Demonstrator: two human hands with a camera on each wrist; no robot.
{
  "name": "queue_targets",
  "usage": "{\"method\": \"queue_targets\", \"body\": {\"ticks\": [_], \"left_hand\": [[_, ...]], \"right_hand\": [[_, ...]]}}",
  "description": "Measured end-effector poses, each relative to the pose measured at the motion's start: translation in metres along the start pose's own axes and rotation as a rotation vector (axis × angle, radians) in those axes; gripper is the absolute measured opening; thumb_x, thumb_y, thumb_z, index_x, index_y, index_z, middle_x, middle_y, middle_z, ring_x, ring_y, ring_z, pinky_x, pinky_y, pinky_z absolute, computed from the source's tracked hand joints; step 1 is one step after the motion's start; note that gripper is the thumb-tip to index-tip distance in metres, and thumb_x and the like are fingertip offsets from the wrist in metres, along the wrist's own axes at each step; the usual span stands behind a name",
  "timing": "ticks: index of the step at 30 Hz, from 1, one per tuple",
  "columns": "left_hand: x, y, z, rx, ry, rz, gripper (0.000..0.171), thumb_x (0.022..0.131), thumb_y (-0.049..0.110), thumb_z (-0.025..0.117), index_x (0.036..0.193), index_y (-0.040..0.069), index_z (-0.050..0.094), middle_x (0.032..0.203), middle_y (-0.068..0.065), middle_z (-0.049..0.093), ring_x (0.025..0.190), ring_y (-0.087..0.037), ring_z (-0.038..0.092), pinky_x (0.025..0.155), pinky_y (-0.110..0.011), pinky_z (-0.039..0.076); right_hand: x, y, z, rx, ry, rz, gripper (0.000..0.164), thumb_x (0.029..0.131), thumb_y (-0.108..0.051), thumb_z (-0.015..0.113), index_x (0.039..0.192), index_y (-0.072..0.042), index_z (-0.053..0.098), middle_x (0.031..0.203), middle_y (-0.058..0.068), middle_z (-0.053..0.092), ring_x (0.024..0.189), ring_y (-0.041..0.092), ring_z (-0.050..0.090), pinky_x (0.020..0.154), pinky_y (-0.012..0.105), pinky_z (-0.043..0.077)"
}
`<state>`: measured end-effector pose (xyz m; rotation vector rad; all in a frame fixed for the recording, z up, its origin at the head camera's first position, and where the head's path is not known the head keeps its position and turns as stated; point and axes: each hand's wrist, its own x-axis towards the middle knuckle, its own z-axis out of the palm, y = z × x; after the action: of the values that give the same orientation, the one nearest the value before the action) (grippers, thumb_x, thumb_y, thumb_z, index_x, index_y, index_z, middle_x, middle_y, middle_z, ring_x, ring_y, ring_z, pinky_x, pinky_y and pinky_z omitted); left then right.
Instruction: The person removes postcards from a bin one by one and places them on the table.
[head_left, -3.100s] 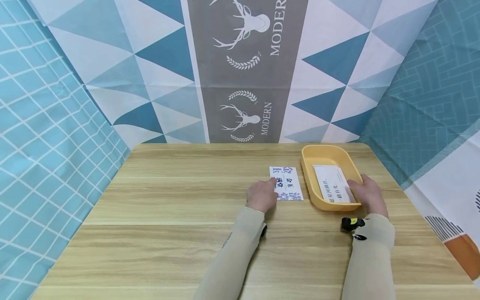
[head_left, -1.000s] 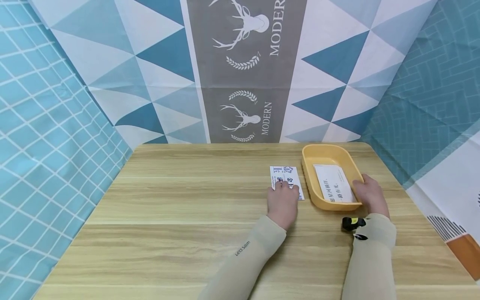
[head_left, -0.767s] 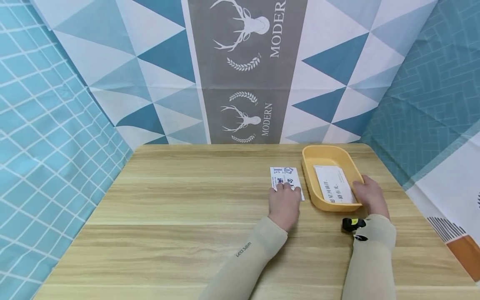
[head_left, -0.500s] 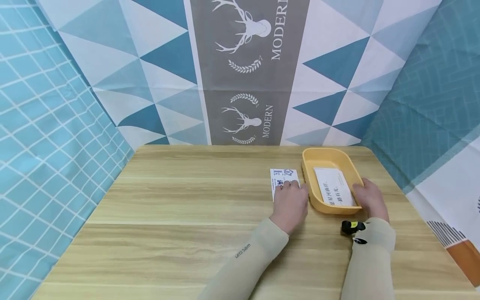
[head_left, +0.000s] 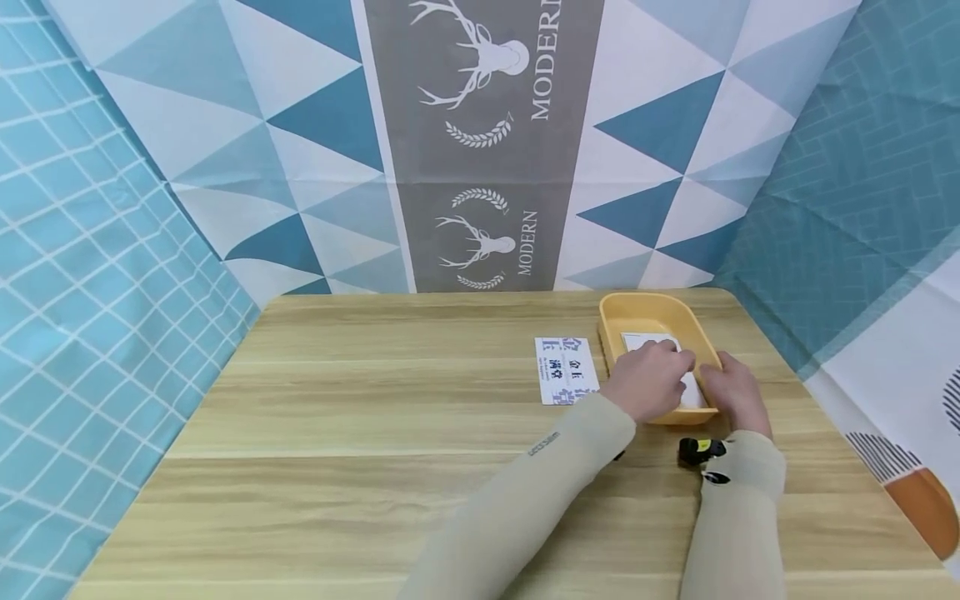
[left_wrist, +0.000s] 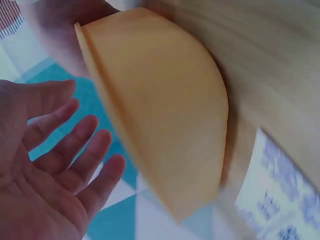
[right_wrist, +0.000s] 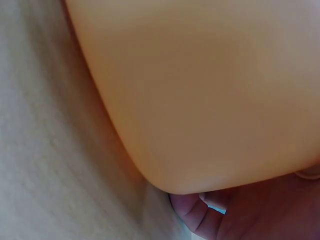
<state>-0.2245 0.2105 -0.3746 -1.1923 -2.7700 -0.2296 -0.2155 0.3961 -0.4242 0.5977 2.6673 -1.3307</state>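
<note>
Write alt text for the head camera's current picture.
A person's left hand hovers over a yellow, rounded rectangular plastic tray holding white rectangular paper, while the right hand grips the tray's edge. A white rectangular card with blue lettering lies left of the tray on a wood-grained table.

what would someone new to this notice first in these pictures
The eye likely goes to the yellow tray at the table's far right, with the left hand over it and the right hand gripping its right side. Next comes the white card with blue print, flat on the table just left of the tray. Behind, white deer heads stand out on a grey wall panel.
</note>
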Motion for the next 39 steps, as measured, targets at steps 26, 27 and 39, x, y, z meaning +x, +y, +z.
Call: {"method": "queue_targets", "body": {"ticks": [26, 27, 39], "left_hand": [[0.018, 0.005, 0.021, 0.054, -0.185, -0.25, 0.019, 0.093, 0.03, 0.068, 0.11, 0.04, 0.071, 0.104, 0.013, 0.07, 0.091, -0.01, 0.059, 0.082, -0.029, 0.05], [0.017, 0.004, 0.022, 0.059, -0.18, -0.249, 0.019, 0.093, 0.03, 0.069, 0.109, 0.039, 0.071, 0.104, 0.012, 0.07, 0.091, -0.009, 0.06, 0.082, -0.029, 0.05], [0.017, 0.005, 0.023, 0.077, -0.192, -0.27, 0.019, 0.095, 0.034, 0.065, 0.113, 0.04, 0.069, 0.11, 0.01, 0.066, 0.098, -0.01, 0.06, 0.087, -0.029, 0.048]], "right_hand": [[0.001, -0.005, 0.006, 0.053, 0.02, 0.075, 0.062, 0.106, -0.026, 0.025, 0.163, -0.007, 0.009, 0.163, 0.031, 0.021, 0.136, 0.047, 0.034, 0.119, 0.065, 0.025], [0.001, -0.005, 0.006, 0.052, 0.022, 0.072, 0.062, 0.105, -0.025, 0.025, 0.163, -0.006, 0.009, 0.163, 0.032, 0.021, 0.135, 0.047, 0.034, 0.119, 0.065, 0.026], [0.0, -0.005, 0.008, 0.028, 0.052, 0.049, 0.061, 0.105, -0.024, 0.026, 0.161, -0.003, 0.016, 0.159, 0.033, 0.029, 0.129, 0.045, 0.038, 0.116, 0.063, 0.03]]}}
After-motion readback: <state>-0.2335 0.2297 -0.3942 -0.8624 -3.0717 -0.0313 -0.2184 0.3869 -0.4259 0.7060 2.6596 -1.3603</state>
